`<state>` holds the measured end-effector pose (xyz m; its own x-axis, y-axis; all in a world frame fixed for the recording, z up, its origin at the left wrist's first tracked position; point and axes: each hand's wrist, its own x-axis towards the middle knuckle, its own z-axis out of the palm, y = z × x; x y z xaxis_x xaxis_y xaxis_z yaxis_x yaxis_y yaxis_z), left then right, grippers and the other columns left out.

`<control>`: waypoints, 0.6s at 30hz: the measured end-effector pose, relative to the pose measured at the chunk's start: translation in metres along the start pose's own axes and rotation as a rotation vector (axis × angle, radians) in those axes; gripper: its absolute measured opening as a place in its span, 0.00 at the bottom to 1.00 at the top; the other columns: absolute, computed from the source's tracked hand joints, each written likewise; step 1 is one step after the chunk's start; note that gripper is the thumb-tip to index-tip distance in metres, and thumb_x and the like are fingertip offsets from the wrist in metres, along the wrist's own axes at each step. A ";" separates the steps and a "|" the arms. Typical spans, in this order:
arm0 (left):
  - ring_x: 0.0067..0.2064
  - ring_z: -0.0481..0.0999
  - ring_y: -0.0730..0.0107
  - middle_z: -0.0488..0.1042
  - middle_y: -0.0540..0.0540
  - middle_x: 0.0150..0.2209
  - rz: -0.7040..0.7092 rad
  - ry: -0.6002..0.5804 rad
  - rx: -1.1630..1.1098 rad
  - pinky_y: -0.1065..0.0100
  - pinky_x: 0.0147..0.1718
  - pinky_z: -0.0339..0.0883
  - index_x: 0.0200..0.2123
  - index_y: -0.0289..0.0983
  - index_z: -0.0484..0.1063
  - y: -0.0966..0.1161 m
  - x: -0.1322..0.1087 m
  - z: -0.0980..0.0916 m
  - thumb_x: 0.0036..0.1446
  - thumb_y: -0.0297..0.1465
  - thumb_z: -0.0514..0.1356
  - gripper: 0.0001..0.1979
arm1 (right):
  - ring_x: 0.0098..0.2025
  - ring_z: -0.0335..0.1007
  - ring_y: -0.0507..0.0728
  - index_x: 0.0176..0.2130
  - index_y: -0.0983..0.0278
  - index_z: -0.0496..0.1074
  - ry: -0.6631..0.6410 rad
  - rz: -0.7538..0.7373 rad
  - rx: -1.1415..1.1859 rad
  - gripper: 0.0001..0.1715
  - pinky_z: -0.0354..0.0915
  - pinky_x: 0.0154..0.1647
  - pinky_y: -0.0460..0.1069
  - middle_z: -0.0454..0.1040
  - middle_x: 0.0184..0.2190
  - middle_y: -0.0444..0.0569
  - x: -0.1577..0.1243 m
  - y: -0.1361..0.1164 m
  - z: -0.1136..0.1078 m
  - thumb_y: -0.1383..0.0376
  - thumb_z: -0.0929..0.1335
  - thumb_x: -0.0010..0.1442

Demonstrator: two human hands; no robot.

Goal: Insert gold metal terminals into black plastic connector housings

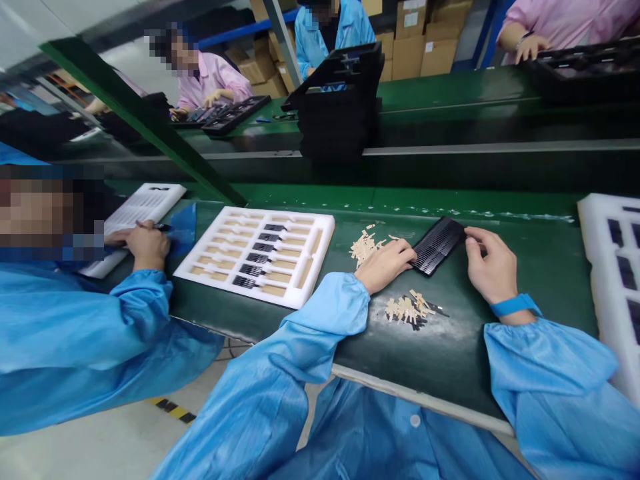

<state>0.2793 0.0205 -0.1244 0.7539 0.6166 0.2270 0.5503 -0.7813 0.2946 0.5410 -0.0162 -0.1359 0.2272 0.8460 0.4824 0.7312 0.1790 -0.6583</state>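
Head view puts me over a green bench (450, 373). At far left I see a co-worker in a blue smock (80, 347), hands at a pale tray (173, 190), a blue sheet (186, 223) just beside it. Next comes a white tray (325, 230), lying at an angle, a column of black pieces (261, 247) set in its slots. Beyond the bench I have a stack of black frames (337, 127). A pale heap (364, 248) lies right of the white tray, partly behind my left hand (387, 263). That hand is palm down, fingertips at the lower left edge of the black block (440, 245); whether it grips, I can't tell. Nearer me is a mixed heap (407, 308) of pale and dark bits. The block lies between my hands, ridged side up. My right hand (493, 263) is loosely curled, fingertips at the block's right corner; I can't tell if they pinch it. A blue band (515, 305) circles that wrist. Farthest right stands another slotted tray (593, 223), cut off by the frame edge.
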 end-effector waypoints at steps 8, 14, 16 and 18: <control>0.55 0.80 0.67 0.80 0.42 0.54 0.106 0.208 -0.090 0.63 0.55 0.74 0.44 0.38 0.73 0.002 -0.015 -0.006 0.75 0.34 0.51 0.12 | 0.47 0.80 0.63 0.48 0.62 0.80 0.036 0.025 -0.010 0.17 0.76 0.51 0.60 0.82 0.48 0.56 0.000 -0.002 -0.002 0.59 0.64 0.68; 0.52 0.83 0.68 0.84 0.43 0.50 0.224 0.416 0.004 0.62 0.49 0.77 0.38 0.38 0.73 0.004 -0.024 -0.006 0.73 0.32 0.53 0.11 | 0.45 0.81 0.63 0.47 0.61 0.80 0.036 0.031 -0.014 0.16 0.76 0.50 0.59 0.82 0.48 0.55 -0.002 -0.004 -0.003 0.60 0.65 0.68; 0.51 0.84 0.68 0.84 0.43 0.50 0.222 0.420 0.012 0.61 0.49 0.78 0.37 0.38 0.73 0.004 -0.024 -0.006 0.73 0.32 0.54 0.11 | 0.45 0.81 0.62 0.47 0.60 0.80 0.038 0.032 -0.016 0.16 0.76 0.50 0.59 0.83 0.47 0.55 -0.002 -0.005 -0.004 0.60 0.65 0.68; 0.52 0.83 0.68 0.84 0.43 0.50 0.203 0.388 -0.006 0.61 0.50 0.78 0.38 0.38 0.74 0.005 -0.024 -0.006 0.73 0.33 0.54 0.11 | 0.45 0.81 0.63 0.47 0.60 0.80 0.039 0.028 -0.018 0.16 0.76 0.50 0.59 0.83 0.47 0.54 -0.002 -0.006 -0.004 0.60 0.64 0.69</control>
<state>0.2617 0.0022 -0.1228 0.6548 0.4425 0.6127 0.4024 -0.8903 0.2130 0.5390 -0.0212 -0.1308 0.2723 0.8300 0.4867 0.7359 0.1463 -0.6611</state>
